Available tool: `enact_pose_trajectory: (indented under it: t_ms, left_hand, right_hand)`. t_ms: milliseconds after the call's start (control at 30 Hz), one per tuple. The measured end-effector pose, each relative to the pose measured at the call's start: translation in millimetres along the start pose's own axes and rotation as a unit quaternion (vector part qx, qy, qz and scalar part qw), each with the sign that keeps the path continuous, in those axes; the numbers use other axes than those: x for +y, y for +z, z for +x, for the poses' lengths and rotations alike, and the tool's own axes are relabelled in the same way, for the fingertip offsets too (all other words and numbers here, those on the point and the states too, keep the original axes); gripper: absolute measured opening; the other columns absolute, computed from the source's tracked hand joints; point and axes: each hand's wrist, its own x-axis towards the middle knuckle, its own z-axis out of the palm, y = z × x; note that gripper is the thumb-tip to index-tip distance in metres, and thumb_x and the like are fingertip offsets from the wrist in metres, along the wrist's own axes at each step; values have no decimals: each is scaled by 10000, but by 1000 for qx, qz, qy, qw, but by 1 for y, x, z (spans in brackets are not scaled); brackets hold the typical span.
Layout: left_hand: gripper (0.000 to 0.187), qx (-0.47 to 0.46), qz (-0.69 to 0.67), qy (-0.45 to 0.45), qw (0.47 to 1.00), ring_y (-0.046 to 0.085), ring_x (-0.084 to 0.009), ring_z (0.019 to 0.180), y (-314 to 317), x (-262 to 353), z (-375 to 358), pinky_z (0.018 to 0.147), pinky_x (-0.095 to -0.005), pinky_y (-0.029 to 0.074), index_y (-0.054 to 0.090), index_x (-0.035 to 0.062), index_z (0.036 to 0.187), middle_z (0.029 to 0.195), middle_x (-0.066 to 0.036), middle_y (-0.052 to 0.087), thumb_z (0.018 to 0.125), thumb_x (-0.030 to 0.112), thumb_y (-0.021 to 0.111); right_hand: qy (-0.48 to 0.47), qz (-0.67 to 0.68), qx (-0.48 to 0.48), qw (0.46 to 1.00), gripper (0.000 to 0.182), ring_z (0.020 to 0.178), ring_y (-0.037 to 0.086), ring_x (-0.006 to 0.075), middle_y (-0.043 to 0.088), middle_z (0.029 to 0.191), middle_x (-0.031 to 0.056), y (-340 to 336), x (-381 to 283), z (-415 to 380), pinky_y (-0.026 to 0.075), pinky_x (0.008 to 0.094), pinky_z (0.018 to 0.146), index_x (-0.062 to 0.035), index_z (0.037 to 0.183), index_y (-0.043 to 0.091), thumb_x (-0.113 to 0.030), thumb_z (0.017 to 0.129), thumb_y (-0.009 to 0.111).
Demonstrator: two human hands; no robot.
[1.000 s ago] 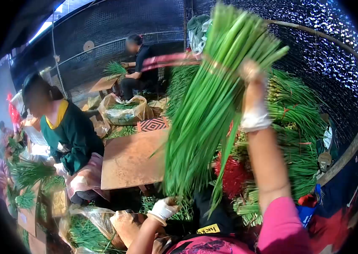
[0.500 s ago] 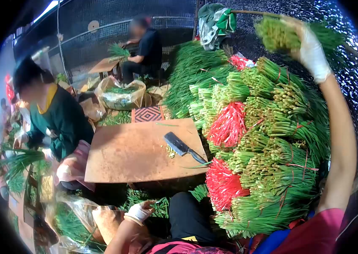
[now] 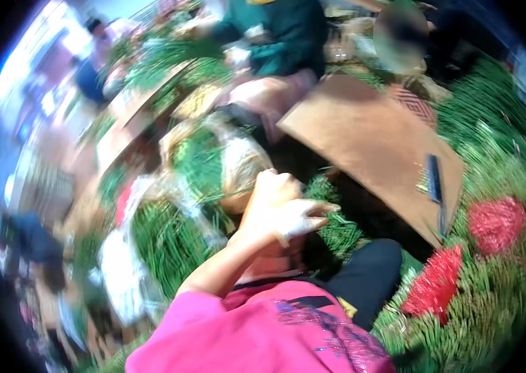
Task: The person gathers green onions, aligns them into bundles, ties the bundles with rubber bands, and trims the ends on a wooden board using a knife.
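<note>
My left hand (image 3: pixel 303 217), in a white glove, is held out in front of my pink shirt (image 3: pixel 263 329). Its fingers stretch to the right with nothing between them, beside cut green stalks (image 3: pixel 341 227) lying below the wooden board (image 3: pixel 362 130). On the board's right part rests a cleaver (image 3: pixel 434 177), near some small pale trimmings (image 3: pixel 423 180). My right hand is out of view. A pile of bundled green stalks (image 3: pixel 480 317) fills the lower right, with two bunches of red ties (image 3: pixel 434 283) (image 3: pixel 496 225) on it.
Plastic bags with green stalks (image 3: pixel 166 242) stand to my left. Across from me sits a person in a dark green top (image 3: pixel 288 43), with stalks near their hands. A long green heap (image 3: pixel 487 105) lies beyond the board. Other people and narrow tables appear blurred at left.
The view has swung left and down. My right hand, earlier raised at the upper right with a bundle of green stalks, has left the view. My left hand stays near my lap.
</note>
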Motion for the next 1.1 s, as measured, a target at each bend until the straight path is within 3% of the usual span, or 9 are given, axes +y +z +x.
enact_pose_trajectory:
  t_ms: [100,200,400,467,500,567,600,800,1100]
  left_hand:
    - [333,228,-27,140,963,611,-210,872,-16,-66,-17,798,-326,471,598,88,1137,958,-123,652,828,210,591]
    - [293,283,-469,25,836,577,-121,884,-30,-123,-61,815,-256,460,601,-2,1104,994,-65,649,829,96,581]
    - [325,640,-435,-131,620,602,-129,811,-46,-294,-183,749,-235,481,592,-6,1124,933,-98,654,806,4,524]
    - [334,676,-459,-148,557,620,-147,786,-38,-325,-231,743,-245,493,584,-11,1128,919,-107,655,803,-8,508]
    - [304,693,-443,-158,546,590,-60,651,-31,-338,-249,481,-144,349,584,20,1136,874,-69,673,841,45,517]
    - [311,694,-442,-199,533,596,-105,689,-10,-352,-277,607,-194,423,581,-6,1127,894,-88,663,827,8,500]
    - [321,690,-446,-223,524,617,-149,753,-1,-353,-289,728,-240,488,578,-31,1118,914,-106,652,811,-27,487]
    - [295,667,-449,-227,550,607,-133,816,54,-351,-286,773,-260,484,607,-6,1086,949,-83,651,794,16,574]
    - [263,501,-307,-41,808,607,-191,937,-22,-308,-131,843,-296,468,608,4,1079,1048,-112,626,846,-12,487]
  right_hand:
    - [-48,8,-13,999,450,1157,469,252,509,1248,146,26,-87,-12,341,340,997,-28,1255,485,-131,818,513]
    - [-104,30,-31,994,433,1133,483,258,523,1226,149,48,-163,-25,354,349,983,-20,1240,496,-120,819,510]
    - [-254,117,-86,956,400,1086,513,270,552,1184,155,86,-314,-35,381,367,953,-5,1210,518,-99,821,506]
    - [-305,156,-118,932,390,1070,523,274,561,1170,157,95,-362,-35,389,372,944,0,1201,525,-92,822,504]
    - [-327,198,-145,913,385,1062,528,276,566,1163,158,102,-385,-34,394,375,939,2,1196,528,-88,823,503]
    - [-330,353,-259,836,374,1047,537,279,575,1149,159,129,-435,-29,402,381,929,7,1186,536,-81,823,502]
    - [-511,27,-197,836,384,1019,548,290,584,1118,156,145,-474,-49,418,407,914,-14,1195,527,-103,822,506]
    - [-596,143,-252,749,456,1051,505,335,536,1154,146,307,-600,-114,387,393,916,-88,1143,575,-32,691,596]
    - [-745,149,-143,634,186,893,575,277,620,968,103,461,-790,-175,458,400,763,-110,911,627,-97,756,526]
